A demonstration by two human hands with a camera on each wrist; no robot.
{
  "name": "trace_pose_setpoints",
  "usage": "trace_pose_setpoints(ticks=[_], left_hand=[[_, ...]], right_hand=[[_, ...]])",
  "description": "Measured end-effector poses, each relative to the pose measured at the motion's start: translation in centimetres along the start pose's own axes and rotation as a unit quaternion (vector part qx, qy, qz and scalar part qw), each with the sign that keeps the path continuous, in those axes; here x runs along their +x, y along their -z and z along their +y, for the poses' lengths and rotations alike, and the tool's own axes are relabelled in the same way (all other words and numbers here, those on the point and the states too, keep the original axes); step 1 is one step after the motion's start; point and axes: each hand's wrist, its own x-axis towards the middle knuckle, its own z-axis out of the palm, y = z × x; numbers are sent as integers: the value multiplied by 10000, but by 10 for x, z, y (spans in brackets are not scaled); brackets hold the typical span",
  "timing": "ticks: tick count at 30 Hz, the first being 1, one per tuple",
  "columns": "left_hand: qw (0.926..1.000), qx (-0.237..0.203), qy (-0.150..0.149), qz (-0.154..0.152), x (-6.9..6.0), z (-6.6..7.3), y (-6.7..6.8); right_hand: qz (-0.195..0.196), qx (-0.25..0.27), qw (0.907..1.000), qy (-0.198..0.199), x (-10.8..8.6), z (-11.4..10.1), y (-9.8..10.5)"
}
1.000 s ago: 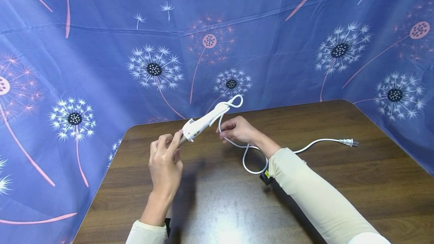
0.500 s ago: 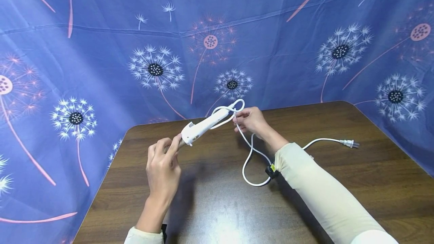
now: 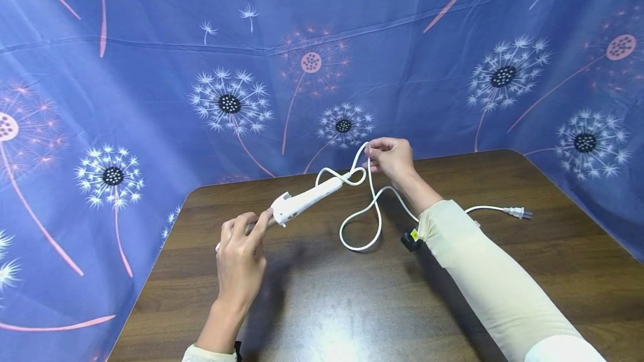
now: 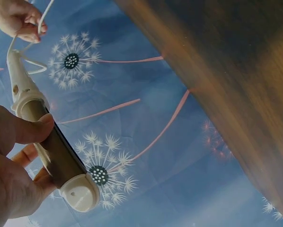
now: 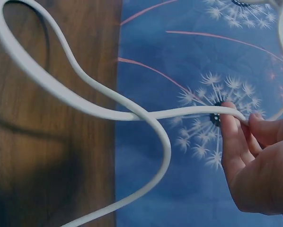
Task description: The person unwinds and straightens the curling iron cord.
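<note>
A curling iron [image 3: 308,200] with a white handle slants up over the table in the head view. My left hand [image 3: 241,267] grips it by its brownish barrel [image 4: 63,158], thumb on one side and fingers on the other. In the left wrist view its white tip [image 4: 81,194] sticks out past my fingers. To the right, my right hand [image 3: 394,160] pinches the white power cord [image 5: 189,111] between thumb and fingers, a short way from the handle's end. Part of the cord is looped around itself beside the handle, and a larger loop hangs below my right hand.
The cord runs behind my right forearm to a two-pin plug [image 3: 515,212] lying on the brown wooden table [image 3: 191,295]. A blue dandelion-patterned cloth [image 3: 412,71] hangs behind the table's far edge. A small black device [image 3: 411,241] shows at my right wrist.
My right hand has moved up and to the right, drawing the cord out from alongside the handle. The curling iron has dipped slightly; my left hand keeps its hold.
</note>
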Motion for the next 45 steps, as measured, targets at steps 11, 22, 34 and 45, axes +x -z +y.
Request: trace_pose_setpoints(ticks=[11,22,34,45], left_hand=[[9979,374,322,-415,-10,-18,2],[9849,786,1376,-695,-16,-40,6],[9636,821,2437,-731,-19,-59,22],[9468,951,2974,-775,-24,-76,36]], right_hand=[[651,625,9948,481,1,-8,11],[853,536,9926,683,0,-7,21],[1058,513,9908,672,0,-8,37],[1224,491,9893,630,1,-8,45]])
